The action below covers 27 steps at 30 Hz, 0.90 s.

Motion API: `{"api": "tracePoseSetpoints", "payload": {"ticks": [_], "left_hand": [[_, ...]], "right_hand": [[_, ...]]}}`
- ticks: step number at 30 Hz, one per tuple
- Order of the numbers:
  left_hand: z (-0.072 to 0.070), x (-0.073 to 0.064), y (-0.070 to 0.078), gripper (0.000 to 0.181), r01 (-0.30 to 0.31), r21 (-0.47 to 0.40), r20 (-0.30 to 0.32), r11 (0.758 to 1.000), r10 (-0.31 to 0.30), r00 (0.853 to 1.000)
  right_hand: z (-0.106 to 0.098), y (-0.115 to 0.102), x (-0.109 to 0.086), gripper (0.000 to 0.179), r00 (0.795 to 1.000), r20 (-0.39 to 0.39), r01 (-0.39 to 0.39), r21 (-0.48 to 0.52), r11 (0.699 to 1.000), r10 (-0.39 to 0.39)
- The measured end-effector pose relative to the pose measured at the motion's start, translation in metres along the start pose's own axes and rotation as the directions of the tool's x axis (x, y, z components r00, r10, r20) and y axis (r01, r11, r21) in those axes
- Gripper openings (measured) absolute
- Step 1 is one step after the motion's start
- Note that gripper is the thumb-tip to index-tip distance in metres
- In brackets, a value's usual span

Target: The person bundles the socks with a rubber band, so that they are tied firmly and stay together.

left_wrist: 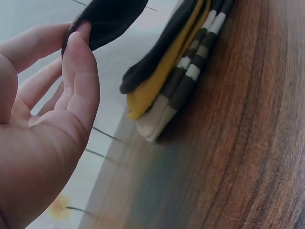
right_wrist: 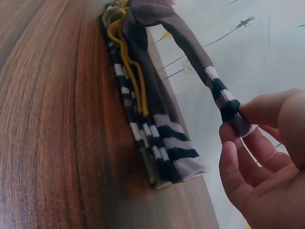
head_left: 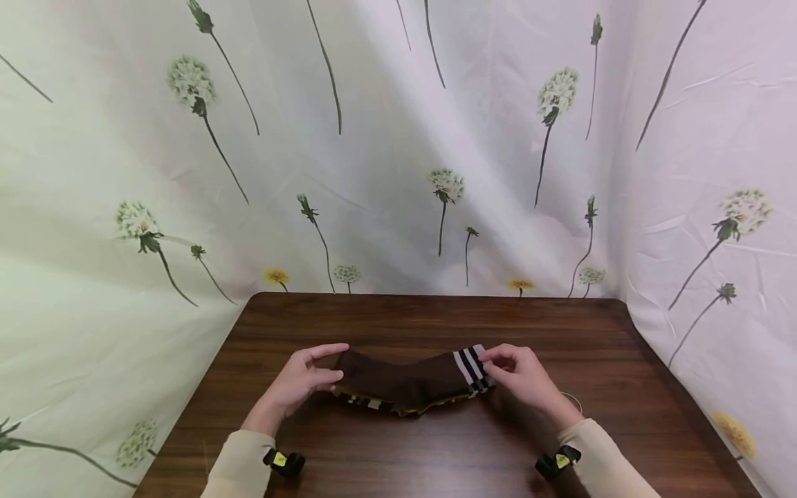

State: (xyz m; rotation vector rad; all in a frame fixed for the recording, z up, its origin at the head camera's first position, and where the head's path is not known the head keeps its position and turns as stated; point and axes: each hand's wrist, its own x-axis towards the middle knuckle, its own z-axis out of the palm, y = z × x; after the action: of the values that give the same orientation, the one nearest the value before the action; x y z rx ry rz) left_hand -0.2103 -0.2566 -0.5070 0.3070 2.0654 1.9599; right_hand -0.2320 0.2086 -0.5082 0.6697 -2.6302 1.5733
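Observation:
A dark brown sock (right_wrist: 190, 45) with a grey-and-black striped cuff is stretched between both hands above a stack of socks. My left hand (head_left: 295, 380) pinches its toe end (left_wrist: 114, 24) between thumb and fingers. At the other end, my right hand (head_left: 523, 377) pinches the striped cuff (right_wrist: 228, 100). Under it, the stack holds another brown sock (left_wrist: 157, 52) on top, then mustard-yellow socks (left_wrist: 143, 98), then dark socks with white patches (left_wrist: 190, 71) lowest on the table. In the head view the held sock hides most of the stack.
The socks lie on a dark wood-grain table (head_left: 398, 456) with rounded far corners. White cloth (head_left: 386, 138) printed with dandelions hangs behind it and along the sides. Each wrist wears a black strapped device, on the left (head_left: 283, 462) and on the right (head_left: 558, 460).

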Motion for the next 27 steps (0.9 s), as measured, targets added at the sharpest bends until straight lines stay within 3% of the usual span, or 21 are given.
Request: {"api": "tracePoseSetpoints", "payload": {"ticks": [4,8,10,18,22,27], "left_hand": [[-0.001,-0.005,0.004,0.056,-0.047,-0.008,0.054,0.999,0.047,0.997],[-0.003,-0.010,0.011,0.050,-0.131,-0.029,0.128,0.991,0.134,0.983],[-0.003,-0.010,0.011,0.049,-0.142,-0.038,0.134,0.989,0.146,0.980],[0.003,0.000,-0.008,0.053,-0.083,0.043,0.035,0.996,0.082,0.996],[0.006,0.003,-0.012,0.053,-0.084,0.094,-0.011,0.992,0.085,0.996],[0.009,0.005,-0.013,0.051,-0.046,0.130,-0.054,0.991,0.053,0.997]], "right_hand": [[-0.005,-0.006,-0.004,0.013,0.999,0.002,0.033,0.029,0.999,-0.033],[-0.010,-0.014,-0.007,0.014,0.998,0.007,0.061,0.080,0.995,-0.062],[-0.011,-0.015,-0.007,0.015,0.997,0.015,0.068,0.097,0.993,-0.070],[0.003,0.011,-0.004,0.018,0.991,-0.033,0.130,-0.027,0.991,-0.131],[0.008,0.020,-0.004,0.019,0.990,-0.073,0.114,-0.076,0.991,-0.120],[0.009,0.025,-0.003,0.020,0.996,-0.055,0.068,-0.151,0.986,-0.077]]}}
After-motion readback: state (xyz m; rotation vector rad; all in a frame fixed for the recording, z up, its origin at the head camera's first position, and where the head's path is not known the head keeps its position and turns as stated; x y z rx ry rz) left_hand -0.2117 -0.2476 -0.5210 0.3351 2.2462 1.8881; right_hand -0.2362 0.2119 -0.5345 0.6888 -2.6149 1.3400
